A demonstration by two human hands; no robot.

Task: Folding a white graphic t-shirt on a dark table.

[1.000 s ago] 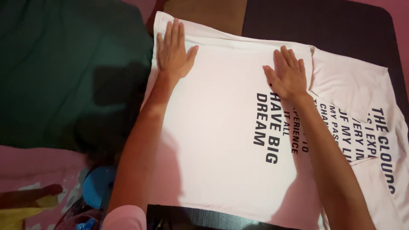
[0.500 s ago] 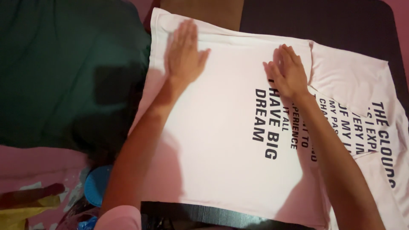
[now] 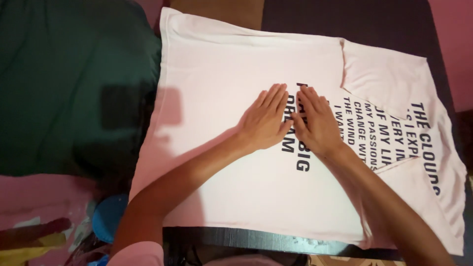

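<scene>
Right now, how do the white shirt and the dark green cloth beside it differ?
The white shirt lies spread flat on the dark table and bears black lettering; the dark green cloth is plain and lies off to the left. The left hand and right hand press on the white shirt; neither touches the green cloth. Both are fabric.

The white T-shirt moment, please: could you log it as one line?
left hand: flat on white T-shirt | right hand: flat beside it, touching | shirt: spread on dark table
</scene>
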